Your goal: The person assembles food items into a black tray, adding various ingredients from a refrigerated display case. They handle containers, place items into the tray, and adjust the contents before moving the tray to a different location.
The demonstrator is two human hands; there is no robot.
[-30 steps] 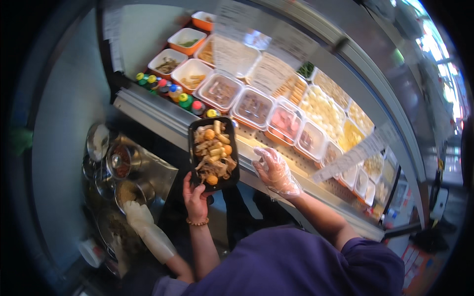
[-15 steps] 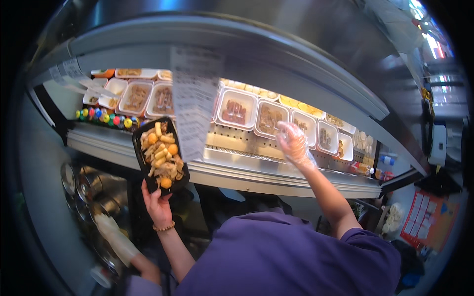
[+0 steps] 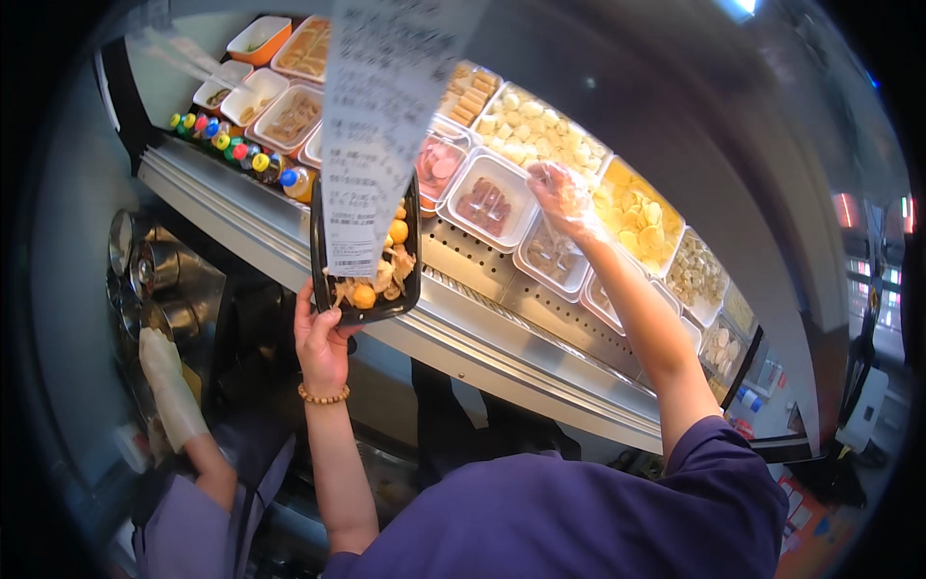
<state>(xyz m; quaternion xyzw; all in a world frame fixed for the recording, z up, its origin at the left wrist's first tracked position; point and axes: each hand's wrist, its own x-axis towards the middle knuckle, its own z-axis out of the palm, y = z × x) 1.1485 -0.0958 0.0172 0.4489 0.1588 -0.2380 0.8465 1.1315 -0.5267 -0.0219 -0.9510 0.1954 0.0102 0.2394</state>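
The left hand (image 3: 324, 347), bare below a bracelet of round wooden beads (image 3: 323, 395), grips the lower edge of a glossy black rectangular tray (image 3: 388, 311) with smooth orange balls (image 3: 363, 295) and ragged pale-brown pieces. A crinkled paper slip (image 3: 362, 183) covers much of the tray, which lies just beyond the left hand and well apart from the right hand (image 3: 562, 198). That one, in thin wrinkled clear plastic, has bent fingers beside a squarish translucent tub (image 3: 518, 205); whether it holds anything, I cannot tell.
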